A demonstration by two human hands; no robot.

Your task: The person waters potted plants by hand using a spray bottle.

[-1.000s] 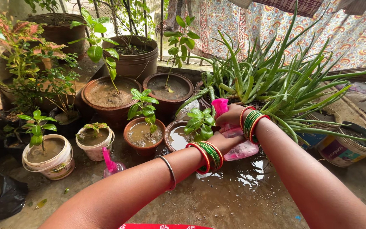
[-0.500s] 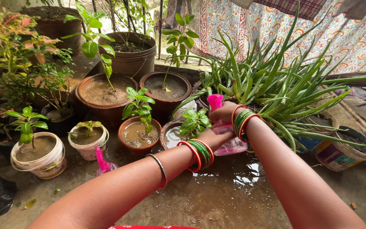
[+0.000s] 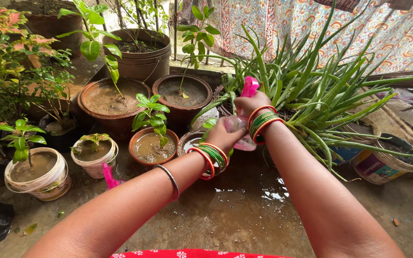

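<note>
At the far left we saw a white plastic tub (image 3: 38, 176) with a small green plant, then a second pink spray bottle (image 3: 108, 177) standing on the wet concrete floor (image 3: 244, 215) beside a small pale pot (image 3: 94, 155). Behind it sat a terracotta pot (image 3: 152, 149) full of muddy water. Our left hand (image 3: 225, 136) was curled around the clear body of the pink spray bottle (image 3: 243, 125), held up over a small water-filled pot (image 3: 191, 142). Our right hand (image 3: 250, 105) was closed around its pink top, just in front of the aloe plant (image 3: 311, 86).
</note>
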